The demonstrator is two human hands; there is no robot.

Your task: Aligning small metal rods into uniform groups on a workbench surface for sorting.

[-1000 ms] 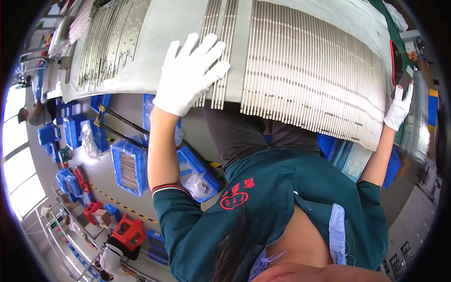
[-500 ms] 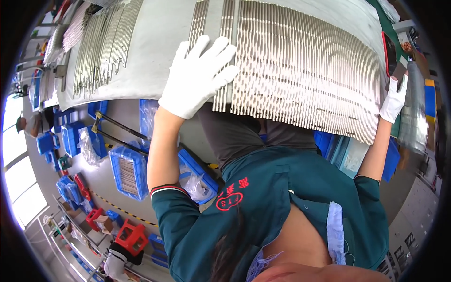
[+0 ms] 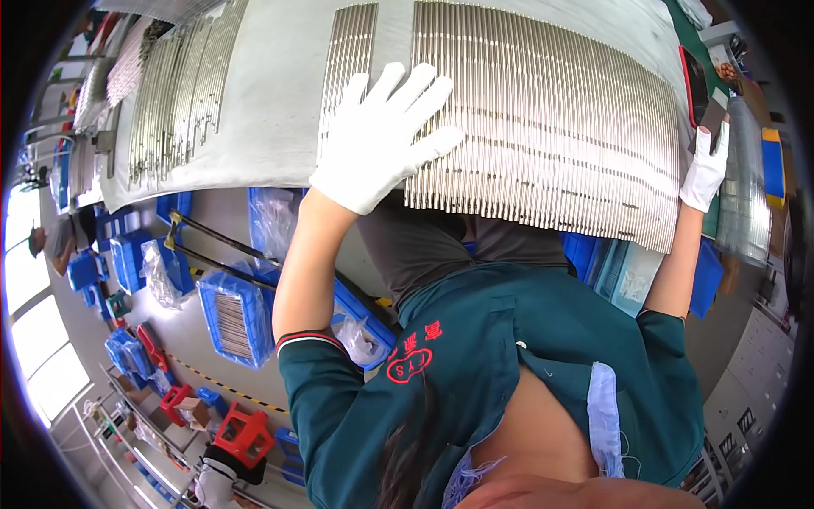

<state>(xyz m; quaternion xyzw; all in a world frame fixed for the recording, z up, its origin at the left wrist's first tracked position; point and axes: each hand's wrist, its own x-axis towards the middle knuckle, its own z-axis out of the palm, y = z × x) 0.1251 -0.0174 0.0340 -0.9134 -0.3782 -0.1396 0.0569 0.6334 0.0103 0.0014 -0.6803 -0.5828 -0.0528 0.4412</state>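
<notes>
My left hand (image 3: 381, 144), in a white glove, lies with fingers spread over thin metal rods. Its palm covers part of a narrow group of rods (image 3: 352, 42), while the thumb and fingertips reach the left edge of a wide block of rods (image 3: 543, 127). A gap of table shows between the two groups above my fingers. Also gloved, my right hand (image 3: 705, 174) is at the block's right end, fingers closed on a small flat grey-brown piece (image 3: 714, 114). A red-edged black phone (image 3: 695, 85) lies beside it.
More loose rods (image 3: 174, 106) lie on the white-covered table (image 3: 275, 93) at the left. Clear plastic-like lengths (image 3: 744, 187) are at the far right. Blue bins (image 3: 233, 318), one holding rods, stand on the floor near red stools (image 3: 244, 433). Other people are at the far left.
My left hand has shifted right. Two narrow rod groups earlier now appear as one wider group left of the block. My right hand still has the flat piece.
</notes>
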